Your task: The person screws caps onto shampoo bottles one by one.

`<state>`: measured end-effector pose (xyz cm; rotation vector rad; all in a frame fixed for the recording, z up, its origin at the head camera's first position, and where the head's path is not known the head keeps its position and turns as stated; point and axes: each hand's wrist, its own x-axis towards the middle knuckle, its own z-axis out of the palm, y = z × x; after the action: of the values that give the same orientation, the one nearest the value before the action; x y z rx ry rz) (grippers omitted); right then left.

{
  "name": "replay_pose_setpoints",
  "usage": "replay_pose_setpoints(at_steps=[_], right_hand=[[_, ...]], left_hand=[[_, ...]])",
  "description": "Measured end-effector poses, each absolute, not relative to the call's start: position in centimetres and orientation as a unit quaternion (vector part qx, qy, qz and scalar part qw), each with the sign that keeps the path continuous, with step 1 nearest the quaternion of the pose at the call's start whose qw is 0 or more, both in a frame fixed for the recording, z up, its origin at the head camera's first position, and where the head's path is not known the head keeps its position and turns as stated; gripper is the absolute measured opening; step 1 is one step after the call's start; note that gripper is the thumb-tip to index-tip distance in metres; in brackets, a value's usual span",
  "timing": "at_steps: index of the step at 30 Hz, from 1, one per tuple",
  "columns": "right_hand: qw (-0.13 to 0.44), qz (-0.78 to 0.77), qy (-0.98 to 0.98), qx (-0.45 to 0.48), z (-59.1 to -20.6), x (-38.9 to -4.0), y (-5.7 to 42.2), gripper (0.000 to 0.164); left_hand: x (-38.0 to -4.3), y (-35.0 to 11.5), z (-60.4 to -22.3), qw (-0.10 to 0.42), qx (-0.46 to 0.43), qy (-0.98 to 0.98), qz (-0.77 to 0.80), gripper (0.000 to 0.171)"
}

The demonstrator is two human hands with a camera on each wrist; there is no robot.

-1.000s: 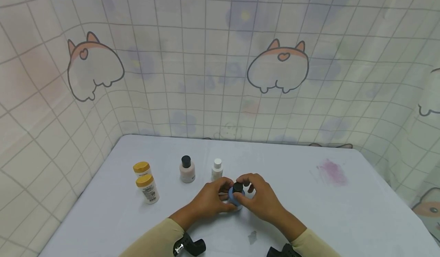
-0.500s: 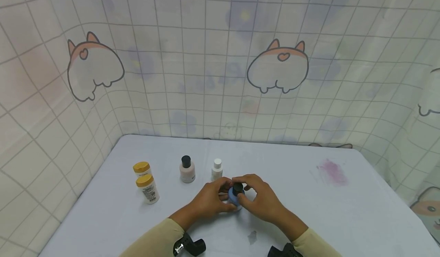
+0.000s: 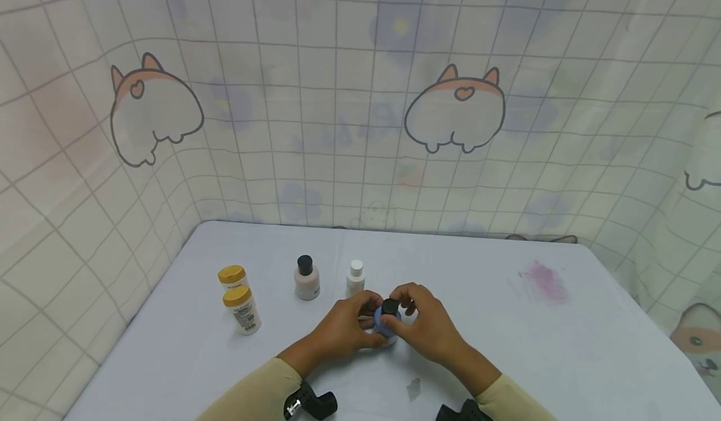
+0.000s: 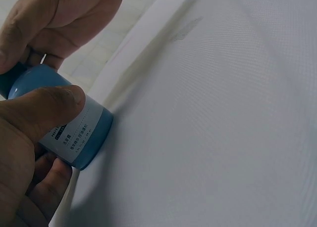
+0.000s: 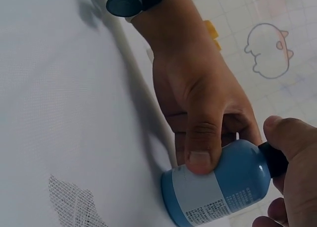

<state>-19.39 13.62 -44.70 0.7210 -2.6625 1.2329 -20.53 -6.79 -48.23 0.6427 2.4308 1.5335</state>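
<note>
A blue bottle [image 4: 89, 138] with a white printed label and a black cap [image 3: 389, 307] stands in front of me on the white table. My left hand [image 3: 343, 328] grips its body; in the right wrist view the left thumb [image 5: 200, 160] lies across the label. At the top, my right hand [image 3: 430, 330] pinches the black cap between thumb and curled fingers. The right thumb [image 5: 280, 133] presses against the cap's side. Just behind the left hand is a small white-capped bottle [image 3: 355, 280], its lower part partly hidden by the fingers.
Farther left stands a pale pink bottle [image 3: 306, 283] with a black cap. Two white bottles with yellow lids, a front one [image 3: 246, 316] and a rear one [image 3: 233, 276], stand near the table's left side. A patterned curtain [image 3: 338, 127] hangs behind the table.
The right hand's fingers turned leftward round the cap half a second ago and are now back to the right. My left hand and the bottle have stayed in place.
</note>
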Motion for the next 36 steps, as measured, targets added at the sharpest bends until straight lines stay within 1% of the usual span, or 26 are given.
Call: replay_pose_setpoints(at_steps=[5,7,12,16,21,28,32,36], right_hand=[[0.055,0.413,-0.877,0.237,-44.83,-19.51,13.62,0.044],[0.06,0.412,-0.871,0.26,-44.86,-19.6,13.75,0.047],[0.075,0.414,-0.842,0.337,-44.89,-19.73,14.2,0.046],[0.083,0.419,-0.828,0.363,-45.05,-19.8,14.26,0.046],[0.085,0.413,-0.834,0.355,-45.23,-19.78,14.19,0.041],[0.071,0.414,-0.847,0.325,-45.08,-19.68,13.98,0.036],[0.074,0.415,-0.847,0.323,-45.02,-19.58,13.97,0.036],[0.074,0.408,-0.853,0.319,-44.93,-19.44,14.14,0.04]], left_hand=[[-20.62,-6.82,-48.3,0.093,0.222,0.827,0.508,0.059],[-20.65,-6.84,-48.29,0.091,0.222,0.83,0.503,0.059],[-20.64,-6.85,-48.15,0.095,0.216,0.834,0.498,0.06],[-20.65,-6.89,-48.19,0.092,0.221,0.833,0.499,0.063],[-20.61,-6.89,-48.23,0.095,0.219,0.834,0.498,0.064],[-20.58,-6.8,-48.18,0.098,0.214,0.831,0.504,0.063],[-20.58,-6.78,-48.19,0.101,0.212,0.829,0.508,0.065],[-20.49,-6.84,-48.15,0.101,0.213,0.829,0.508,0.065]])
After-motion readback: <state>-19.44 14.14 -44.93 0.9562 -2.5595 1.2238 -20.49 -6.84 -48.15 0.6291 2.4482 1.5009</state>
